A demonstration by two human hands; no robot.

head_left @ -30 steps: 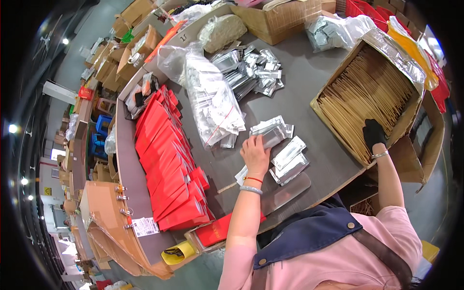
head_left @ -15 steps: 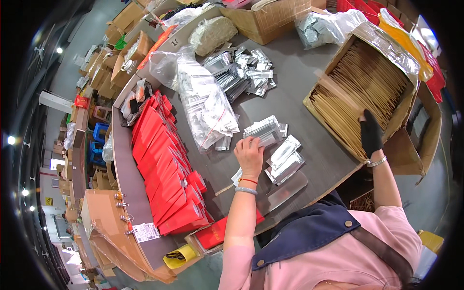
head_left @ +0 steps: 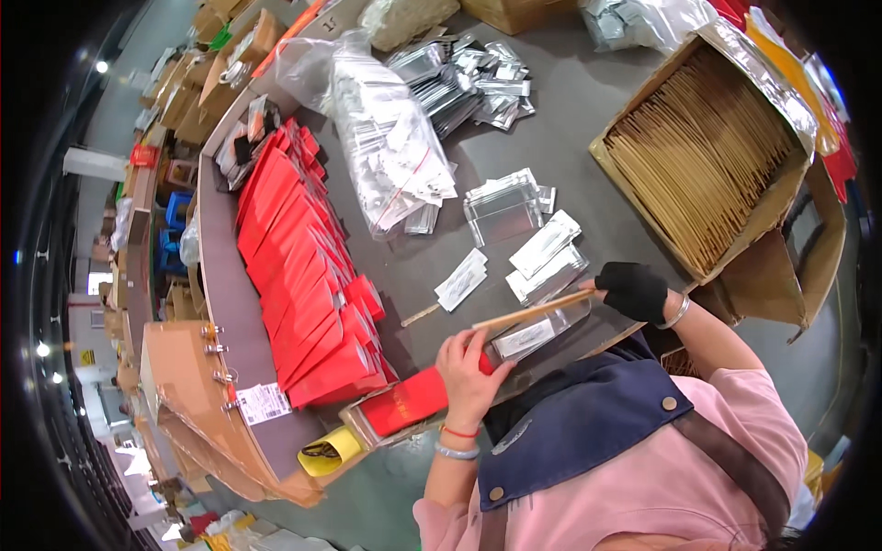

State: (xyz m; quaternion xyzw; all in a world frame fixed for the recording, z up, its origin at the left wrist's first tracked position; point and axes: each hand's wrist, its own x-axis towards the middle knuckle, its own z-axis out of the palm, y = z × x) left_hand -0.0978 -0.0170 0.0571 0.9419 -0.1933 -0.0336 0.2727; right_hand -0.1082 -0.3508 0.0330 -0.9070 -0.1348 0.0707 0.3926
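My right hand point(head_left: 632, 292), in a black fingerless glove, pinches one end of a thin, flat brown piece point(head_left: 533, 312) seen edge-on. Its other end reaches my left hand point(head_left: 467, 372), whose fingers are bent but apart over the red packets point(head_left: 409, 401) at the table's front edge. Beneath the brown piece lies a clear sleeve with a white-printed insert point(head_left: 525, 338), on an elongated clear tray point(head_left: 574, 317). Just beyond are small white-and-silver packets point(head_left: 547, 243), a stack of clear sleeves point(head_left: 505, 207) and a further white packet point(head_left: 461, 279).
An open carton point(head_left: 657, 216) packed with similar thin brown pieces stands at right. Rows of red packets point(head_left: 308, 285) fill the left side. A clear bag of white packets point(head_left: 381, 138) and a silver packet heap point(head_left: 491, 83) lie farther back. A yellow holder point(head_left: 329, 452) hangs at the front corner.
My right hand has come from the carton toward the front edge with a brown piece. My left hand has left the clear sleeves for the red packets; a printed sleeve now lies on the tray.
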